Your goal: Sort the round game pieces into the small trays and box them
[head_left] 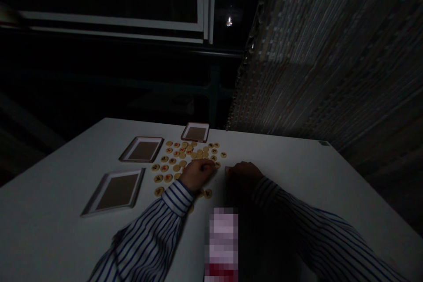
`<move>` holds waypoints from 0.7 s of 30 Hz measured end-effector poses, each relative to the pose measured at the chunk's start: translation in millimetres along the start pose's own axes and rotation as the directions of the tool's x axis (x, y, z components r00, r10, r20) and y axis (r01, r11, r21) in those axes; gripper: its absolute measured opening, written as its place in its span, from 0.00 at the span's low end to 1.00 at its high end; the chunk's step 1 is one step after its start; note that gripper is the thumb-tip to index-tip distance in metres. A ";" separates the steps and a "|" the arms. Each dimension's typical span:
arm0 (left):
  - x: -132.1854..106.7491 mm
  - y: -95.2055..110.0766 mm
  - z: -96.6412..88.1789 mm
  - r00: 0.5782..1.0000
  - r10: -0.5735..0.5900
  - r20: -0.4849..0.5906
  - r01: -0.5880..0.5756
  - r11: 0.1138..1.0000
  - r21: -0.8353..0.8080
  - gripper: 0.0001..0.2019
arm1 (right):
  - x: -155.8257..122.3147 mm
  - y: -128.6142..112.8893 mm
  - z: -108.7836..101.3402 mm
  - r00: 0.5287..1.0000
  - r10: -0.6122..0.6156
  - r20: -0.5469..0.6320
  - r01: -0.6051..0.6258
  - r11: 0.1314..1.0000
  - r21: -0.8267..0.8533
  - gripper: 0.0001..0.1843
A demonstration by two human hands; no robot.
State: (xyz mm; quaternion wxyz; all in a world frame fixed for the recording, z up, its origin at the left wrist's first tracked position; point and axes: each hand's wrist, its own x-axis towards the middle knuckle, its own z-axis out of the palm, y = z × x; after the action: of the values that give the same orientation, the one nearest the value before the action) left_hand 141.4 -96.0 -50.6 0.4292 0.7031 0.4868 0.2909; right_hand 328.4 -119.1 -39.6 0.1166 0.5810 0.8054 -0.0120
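Many round wooden Chinese chess pieces [168, 178], some with red characters and some with black, lie loosely spread over the white table [284, 152]. My left hand [198, 173] rests among them with curled fingers. Its fingertips reach beside a piece [217, 165] at the right of the spread; whether they pinch anything is hidden. Just to the right, my right hand [246, 172] is closed, knuckles up, at a dark thing with a pale edge [227, 169]. Deep shadow below that hand hides what this thing is.
Three shallow trays stand on the table: a near left tray [115, 191], a middle left tray [141, 150] and a far tray [195, 132]. A beaded string curtain [297, 53] hangs behind at right. A blurred pixel patch [221, 238] covers the lower middle.
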 end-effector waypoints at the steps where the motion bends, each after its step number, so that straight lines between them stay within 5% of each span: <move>1: 0.5 -1.9 0.4 1.000 0.005 -0.006 -0.005 1.000 0.003 0.18 | 0.3 -0.2 1.0 1.000 0.002 -0.009 -0.002 1.000 0.000 0.17; 14: -16.5 1.4 -17.1 0.999 0.035 0.008 -0.036 0.996 0.081 0.18 | -2.6 3.8 -10.1 0.995 -0.015 -0.098 0.017 1.000 0.017 0.15; 21: -22.9 -22.3 -54.7 1.000 0.020 -0.022 -0.013 0.962 0.273 0.17 | 19.1 -8.9 -29.1 0.982 -0.086 -0.170 0.090 0.996 0.020 0.17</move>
State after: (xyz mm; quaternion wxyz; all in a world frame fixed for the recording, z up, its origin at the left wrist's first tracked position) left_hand 78.3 -96.3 -44.9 0.3196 0.7559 0.5216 0.2332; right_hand 309.3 -99.6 -16.1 0.0390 0.5453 0.8371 0.0209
